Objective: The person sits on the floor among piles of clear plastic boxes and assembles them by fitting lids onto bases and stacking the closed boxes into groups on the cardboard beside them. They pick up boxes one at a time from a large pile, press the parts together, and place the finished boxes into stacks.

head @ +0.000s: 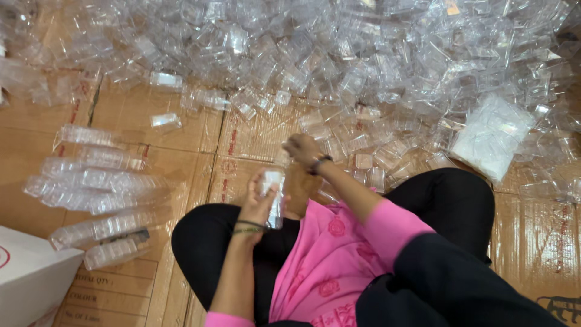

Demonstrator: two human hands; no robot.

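Head view: left hand (259,203) closed around a small stack of clear plastic boxes (273,197), held above the lap. Right hand (301,148) reaching at the near edge of the loose pile of clear boxes (363,54); its grip is blurred, cannot tell. Stacked rows of boxes (97,181) lie left on flattened cardboard (121,118); white carton (30,272) at lower left.

The left hand (257,203) is raised above the lap (327,254), fingers curled closed. The right hand (301,148) reaches forward beyond the lap, arm extended, fingers loosely bent.
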